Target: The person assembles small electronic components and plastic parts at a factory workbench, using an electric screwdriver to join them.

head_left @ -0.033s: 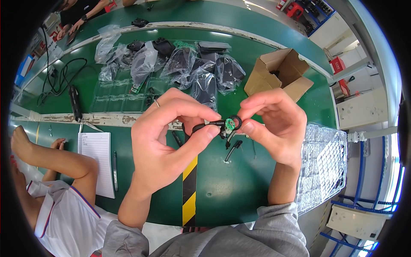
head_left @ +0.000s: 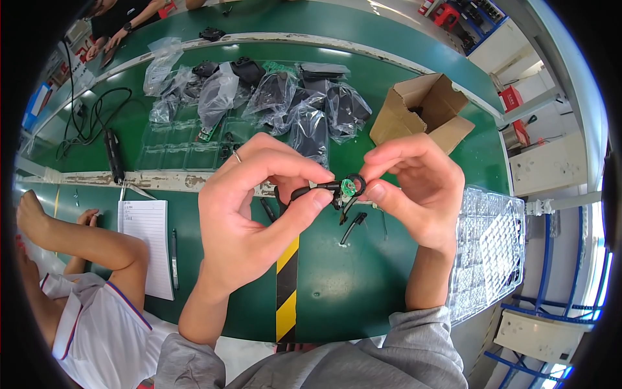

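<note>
My left hand (head_left: 249,207), a ring on one finger, pinches a slim black stem between thumb and fingertip. At the stem's end sits a small round green circuit board (head_left: 348,188). My right hand (head_left: 414,194) closes thumb and forefinger on the black ring (head_left: 360,182) around that board's far side. Dark pieces dangle just under the board; their exact shape is hard to make out. Below my hands, on the green table (head_left: 343,285), lies a short black piece (head_left: 353,228) with a thin stem. A dark rod (head_left: 267,210) shows partly behind my left thumb.
Bagged black parts (head_left: 278,94) lie on clear trays (head_left: 184,146) across the bench. An open cardboard box (head_left: 395,117) stands at the far right, clear plastic trays (head_left: 489,253) nearer. A notebook (head_left: 146,246), a pen (head_left: 174,259) and a co-worker's arm (head_left: 97,236) are left.
</note>
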The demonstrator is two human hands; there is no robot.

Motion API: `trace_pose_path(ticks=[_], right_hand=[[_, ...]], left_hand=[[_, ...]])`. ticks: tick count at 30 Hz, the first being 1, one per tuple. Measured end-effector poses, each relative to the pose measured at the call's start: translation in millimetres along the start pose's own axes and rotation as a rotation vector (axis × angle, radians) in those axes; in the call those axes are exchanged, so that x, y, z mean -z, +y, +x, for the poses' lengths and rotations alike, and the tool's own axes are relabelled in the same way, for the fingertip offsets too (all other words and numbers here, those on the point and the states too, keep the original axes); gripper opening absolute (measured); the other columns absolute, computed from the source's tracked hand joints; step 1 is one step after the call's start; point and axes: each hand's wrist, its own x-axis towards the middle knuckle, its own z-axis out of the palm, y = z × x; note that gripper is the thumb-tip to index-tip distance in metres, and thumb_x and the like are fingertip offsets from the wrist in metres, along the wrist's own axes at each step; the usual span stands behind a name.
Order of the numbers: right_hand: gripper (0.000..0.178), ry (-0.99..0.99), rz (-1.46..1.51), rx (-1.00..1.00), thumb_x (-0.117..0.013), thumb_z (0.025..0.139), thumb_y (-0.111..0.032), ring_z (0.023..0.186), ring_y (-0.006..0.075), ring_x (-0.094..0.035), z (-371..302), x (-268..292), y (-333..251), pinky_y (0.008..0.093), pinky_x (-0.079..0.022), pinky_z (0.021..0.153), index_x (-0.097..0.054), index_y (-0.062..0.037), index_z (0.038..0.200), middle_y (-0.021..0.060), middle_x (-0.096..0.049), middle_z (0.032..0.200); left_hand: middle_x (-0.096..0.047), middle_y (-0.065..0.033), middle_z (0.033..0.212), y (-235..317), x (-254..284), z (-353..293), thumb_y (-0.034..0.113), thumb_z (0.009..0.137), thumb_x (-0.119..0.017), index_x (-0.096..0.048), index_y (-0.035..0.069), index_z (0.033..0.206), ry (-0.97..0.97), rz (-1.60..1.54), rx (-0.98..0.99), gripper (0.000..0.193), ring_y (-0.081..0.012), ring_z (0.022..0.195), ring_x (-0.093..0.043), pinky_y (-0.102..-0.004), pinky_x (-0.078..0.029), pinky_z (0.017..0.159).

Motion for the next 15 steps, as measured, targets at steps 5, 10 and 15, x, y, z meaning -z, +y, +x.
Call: trace_pose_path(ticks=[5,10,15], right_hand=[[0.028,0.004,-0.023,-0.008,-0.071,0.085,0.007,0.09,0.0197,-0.068,0.8,-3.2,-0.1,0.0327,-0.056,0.081,-0.062,0.0091,0.112,0.0147,-0.068,0.1],[0.03,-0.126,-0.31,0.145,-0.077,0.08,0.0,0.089,0.0243,-0.067,5.2,-1.5,-5.4,0.0356,-0.054,0.077,-0.065,0.0071,0.107,0.0188,-0.069,0.102],[0.028,-0.028,-0.513,0.283,-0.081,0.073,0.002,0.085,0.0251,-0.07,5.0,-11.4,-5.8,0.033,-0.055,0.075,-0.07,0.0031,0.099,0.0176,-0.073,0.096]], left_hand=[[-0.064,-0.0095,0.092,1.2,-1.5,-0.5,-0.006,0.08,-0.074,-0.069,-0.003,0.097,0.023,0.125,-0.07,0.018,-0.0136,0.078,-0.055,-0.0257,-0.044,0.071],[-0.064,-0.009,0.089,7.5,-7.9,-0.9,-0.009,0.076,-0.075,-0.07,-0.002,0.094,0.069,0.24,-0.128,0.02,-0.0136,0.074,-0.057,-0.0249,-0.045,0.065],[-0.065,-0.0089,0.088,8.3,-7.7,-2.1,-0.009,0.074,-0.076,-0.071,-0.002,0.092,0.085,0.292,-0.163,0.02,-0.0143,0.073,-0.059,-0.025,-0.046,0.064]])
